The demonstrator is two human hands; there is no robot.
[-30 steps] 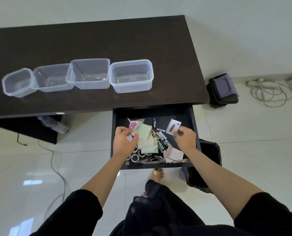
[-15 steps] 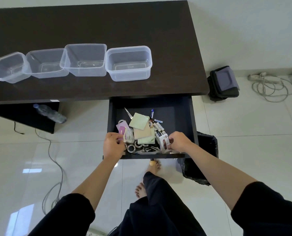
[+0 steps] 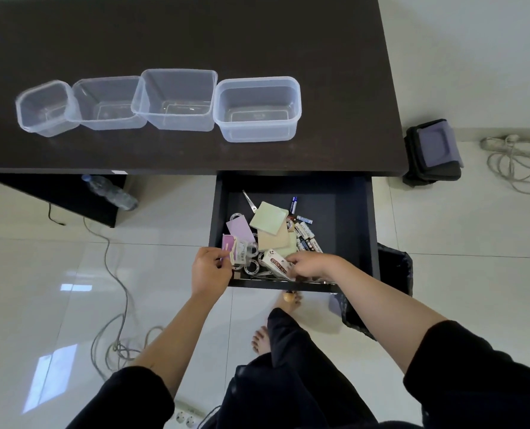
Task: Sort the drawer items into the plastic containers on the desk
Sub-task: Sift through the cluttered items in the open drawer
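The open dark drawer (image 3: 347,212) under the desk holds sticky note pads (image 3: 270,218), batteries (image 3: 307,236), tape rolls (image 3: 251,268) and scissors (image 3: 249,202). My left hand (image 3: 209,270) at the drawer's front left pinches a small pink and white packet (image 3: 234,251). At the front edge, my right hand (image 3: 313,266) grips a white sticky-note box (image 3: 276,264). Several clear plastic containers stand in a row on the dark desk (image 3: 180,32); the rightmost one (image 3: 257,108) is nearest the drawer. All are empty.
A black bin (image 3: 393,267) stands right of the drawer, a dark bag (image 3: 434,153) beside the desk. Cables (image 3: 517,159) lie on the white tiles at right and a cable (image 3: 115,274) at left. A water bottle (image 3: 112,191) lies under the desk. My bare feet are below the drawer.
Both hands have drawn back from mid-drawer to its front edge. The right hand carried the white box down with it; the left let go of the green pad and now holds the pink packet.
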